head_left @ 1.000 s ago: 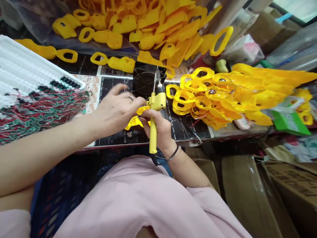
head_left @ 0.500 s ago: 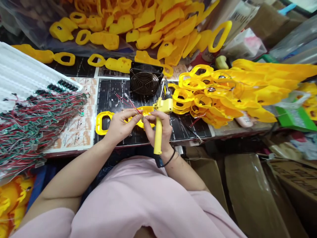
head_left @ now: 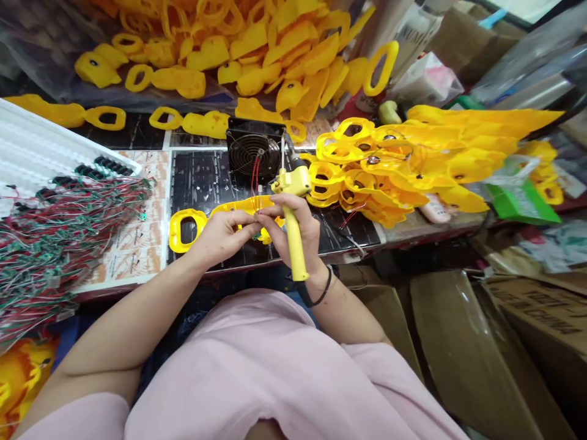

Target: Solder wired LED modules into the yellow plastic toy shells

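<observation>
While I follow this through the head camera, I have my left hand (head_left: 224,237) pinched, thumb against finger, on the near end of some red wires (head_left: 255,174), which stand up in front of a black fan (head_left: 239,160). My right hand (head_left: 310,229) is wrapped round a yellow soldering tool (head_left: 294,182), tip pointing away from the body, its fingertips meeting the left's; whether they pinch the wires too, I can't tell. What matters, I judge, is the yellow shell (head_left: 229,205) on the bench just beyond and partly beneath both hands, its long axis running left to right. Its left stretch, toward the yellow loop (head_left: 175,231), is nearer my left hand, which hides any join.
</observation>
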`<state>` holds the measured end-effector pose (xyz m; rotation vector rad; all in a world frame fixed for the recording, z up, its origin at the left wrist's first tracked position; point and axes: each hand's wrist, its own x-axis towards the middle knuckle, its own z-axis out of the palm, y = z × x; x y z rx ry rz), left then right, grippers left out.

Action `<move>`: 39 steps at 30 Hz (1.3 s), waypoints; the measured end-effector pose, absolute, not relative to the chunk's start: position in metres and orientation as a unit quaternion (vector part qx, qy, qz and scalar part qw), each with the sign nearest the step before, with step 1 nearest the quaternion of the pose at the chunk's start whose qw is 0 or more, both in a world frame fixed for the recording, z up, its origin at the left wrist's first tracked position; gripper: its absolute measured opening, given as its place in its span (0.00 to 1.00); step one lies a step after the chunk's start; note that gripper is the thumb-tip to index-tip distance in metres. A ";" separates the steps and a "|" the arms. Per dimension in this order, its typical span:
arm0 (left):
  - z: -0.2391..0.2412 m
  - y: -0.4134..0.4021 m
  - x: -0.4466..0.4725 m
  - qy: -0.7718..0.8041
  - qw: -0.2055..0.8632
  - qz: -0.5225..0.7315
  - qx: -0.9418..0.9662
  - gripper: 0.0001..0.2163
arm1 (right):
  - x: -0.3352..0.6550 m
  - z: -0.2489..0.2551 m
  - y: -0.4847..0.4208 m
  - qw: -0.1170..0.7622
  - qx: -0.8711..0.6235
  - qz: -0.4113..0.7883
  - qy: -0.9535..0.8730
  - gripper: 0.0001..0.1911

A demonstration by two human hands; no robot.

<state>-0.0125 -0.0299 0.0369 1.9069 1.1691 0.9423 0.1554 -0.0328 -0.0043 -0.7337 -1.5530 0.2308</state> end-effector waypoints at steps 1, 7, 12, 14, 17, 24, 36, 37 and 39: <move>0.034 -0.030 -0.012 0.458 0.354 0.373 0.726 0.17 | 0.154 -0.004 -0.033 0.654 -0.328 0.115 -0.672 0.13; 0.019 -0.029 -0.017 0.477 0.366 0.462 0.652 0.20 | 0.154 -0.012 -0.032 0.700 -0.332 0.165 -0.611 0.14; 0.026 -0.024 -0.028 0.286 0.041 0.399 0.870 0.09 | 0.159 -0.017 -0.026 0.693 -0.332 0.191 -0.611 0.15; 0.030 -0.023 -0.033 0.227 -0.080 0.339 0.909 0.12 | 0.161 -0.018 -0.026 0.690 -0.324 0.203 -0.615 0.16; 0.035 -0.022 -0.039 0.195 -0.168 0.280 0.925 0.15 | 0.161 -0.021 -0.027 0.678 -0.324 0.208 -0.625 0.15; 0.042 -0.020 -0.047 0.157 -0.221 0.227 0.935 0.13 | 0.162 -0.023 -0.033 0.663 -0.319 0.223 -0.639 0.15; 0.042 -0.022 -0.043 0.248 -0.160 0.227 0.928 0.14 | 0.172 -0.019 -0.048 0.598 -0.241 0.125 -0.754 0.17; 0.040 -0.022 -0.044 0.256 -0.134 0.236 0.928 0.14 | 0.173 -0.020 -0.048 0.589 -0.241 0.109 -0.764 0.16; 0.039 -0.022 -0.047 0.258 -0.112 0.238 0.929 0.14 | 0.175 -0.021 -0.046 0.579 -0.252 0.089 -0.770 0.14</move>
